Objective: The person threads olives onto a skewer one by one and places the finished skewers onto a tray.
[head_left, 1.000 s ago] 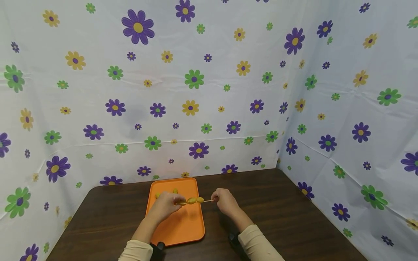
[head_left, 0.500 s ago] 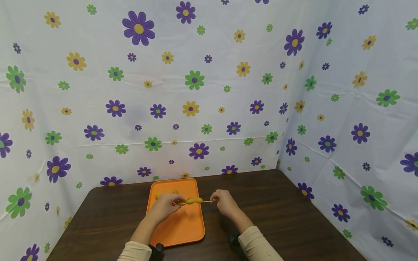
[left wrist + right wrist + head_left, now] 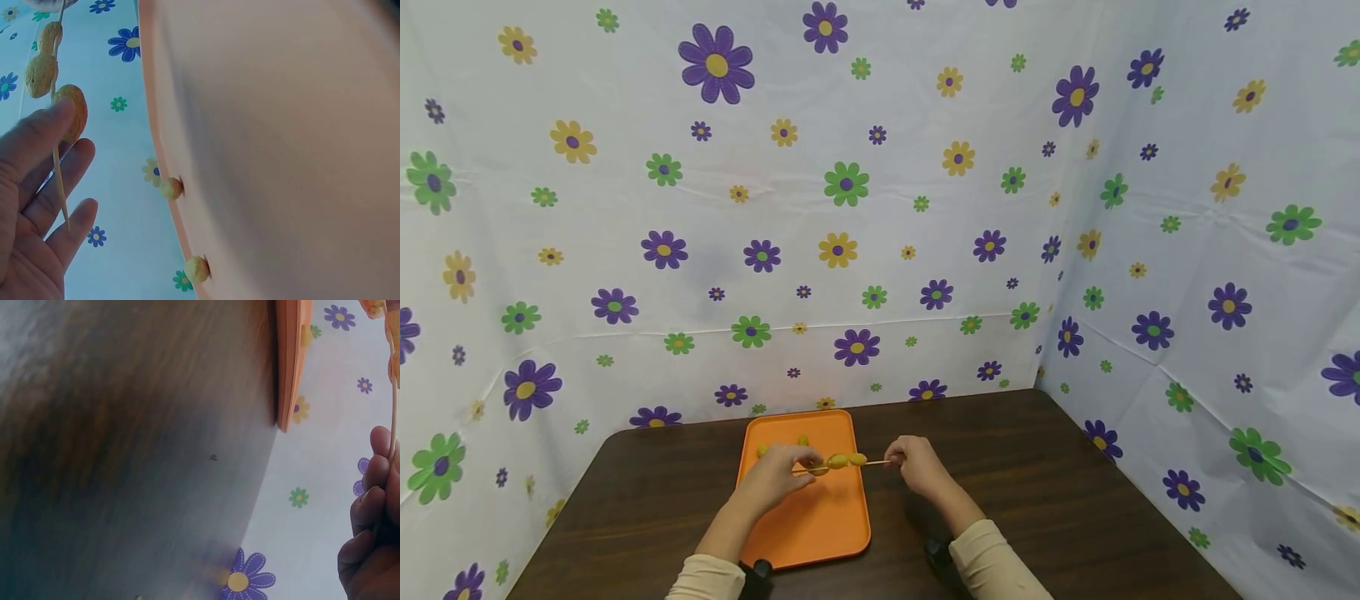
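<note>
Thin pale skewer [image 3: 877, 462], near level; three yellowish lumps [image 3: 837, 461] along it.

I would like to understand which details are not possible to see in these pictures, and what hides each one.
- Stick, end at the right hand: head view; fingers cover it.
- Strung piece nearest the left hand: left wrist view; thumb covers part.
- Tray behind the left hand: head view; hidden, so the count of loose pieces is unsure.
- Right hand: right wrist view; cut off by the right edge.
- Dark speck: right wrist view; too small to identify.
</note>
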A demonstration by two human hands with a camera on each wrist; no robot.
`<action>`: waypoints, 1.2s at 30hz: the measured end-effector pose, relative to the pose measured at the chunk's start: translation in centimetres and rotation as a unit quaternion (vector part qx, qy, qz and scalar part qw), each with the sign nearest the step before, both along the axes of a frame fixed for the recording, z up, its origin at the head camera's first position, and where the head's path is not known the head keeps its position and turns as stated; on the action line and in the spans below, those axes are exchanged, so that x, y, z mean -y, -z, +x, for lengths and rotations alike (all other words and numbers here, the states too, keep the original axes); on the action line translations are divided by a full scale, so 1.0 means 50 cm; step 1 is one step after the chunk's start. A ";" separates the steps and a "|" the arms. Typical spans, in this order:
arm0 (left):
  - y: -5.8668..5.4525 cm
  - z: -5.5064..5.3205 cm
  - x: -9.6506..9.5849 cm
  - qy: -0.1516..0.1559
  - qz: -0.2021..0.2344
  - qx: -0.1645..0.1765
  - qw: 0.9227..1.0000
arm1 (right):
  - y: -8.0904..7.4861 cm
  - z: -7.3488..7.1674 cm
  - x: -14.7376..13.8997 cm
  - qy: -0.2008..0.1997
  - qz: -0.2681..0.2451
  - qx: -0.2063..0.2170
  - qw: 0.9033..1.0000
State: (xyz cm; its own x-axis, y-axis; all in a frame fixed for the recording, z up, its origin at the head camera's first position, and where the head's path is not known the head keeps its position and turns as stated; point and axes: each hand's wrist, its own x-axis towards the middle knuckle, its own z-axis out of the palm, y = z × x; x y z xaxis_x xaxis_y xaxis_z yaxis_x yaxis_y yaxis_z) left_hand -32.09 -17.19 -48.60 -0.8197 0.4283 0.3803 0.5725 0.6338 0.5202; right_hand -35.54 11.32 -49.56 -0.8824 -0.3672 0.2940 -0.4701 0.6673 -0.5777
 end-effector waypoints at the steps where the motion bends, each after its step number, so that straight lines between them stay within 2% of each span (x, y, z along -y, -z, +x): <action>1: 0.000 -0.001 0.002 -0.004 0.001 0.003 1.000 | 0.001 0.000 -0.002 -0.001 0.000 -0.001 1.000; 11: -0.009 -0.024 0.044 -0.079 -0.026 0.022 0.996 | 0.011 -0.009 -0.037 0.013 0.009 -0.015 1.000; 19: -0.021 -0.046 0.080 -0.147 -0.059 0.036 0.987 | 0.010 -0.020 -0.056 0.012 0.015 -0.017 1.000; 22: -0.025 -0.050 0.092 -0.169 -0.069 0.044 0.982 | 0.005 -0.022 -0.060 0.017 0.013 -0.005 1.000; 26: -0.030 -0.058 0.106 -0.190 -0.083 0.065 0.976 | 0.001 -0.025 -0.063 0.020 0.013 0.004 1.000; 31: -0.033 -0.065 0.115 -0.200 -0.109 0.093 0.969 | 0.011 -0.029 -0.065 0.014 0.018 0.004 1.000; 36: -0.023 -0.074 0.123 -0.202 -0.124 0.103 0.966 | 0.012 -0.033 -0.063 0.009 0.019 0.006 1.000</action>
